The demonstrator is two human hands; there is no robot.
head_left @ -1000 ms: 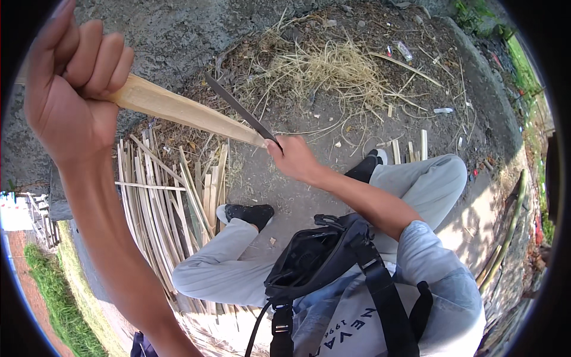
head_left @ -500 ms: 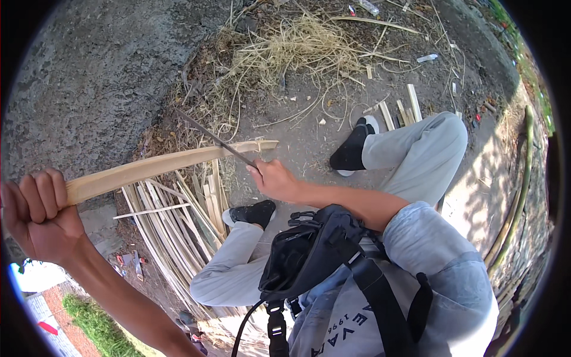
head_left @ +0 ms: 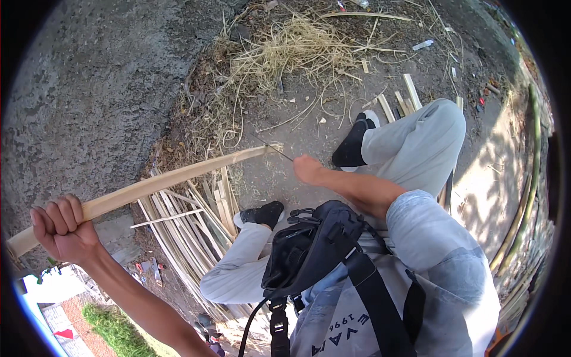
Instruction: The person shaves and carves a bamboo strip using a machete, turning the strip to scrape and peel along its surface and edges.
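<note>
My left hand is closed round a long, pale bamboo strip, close to its left end. The strip slants up across the view to a thin tip right of the middle. In my closed right hand is a knife, its handle hidden by the fingers. Its dark, narrow blade crosses the strip's tip and is partly blurred. Whether the blade touches the wood I cannot tell.
Several split strips lie in a bundle beside my left foot. A heap of curly shavings covers the ground ahead. A rough grey stone slab stands at the left. Short offcuts lie past my right foot, and long poles at the far right.
The knife and my right hand have moved right, from partway along the strip to its tip. My left hand, still gripping the strip, sits further right and a little lower.
</note>
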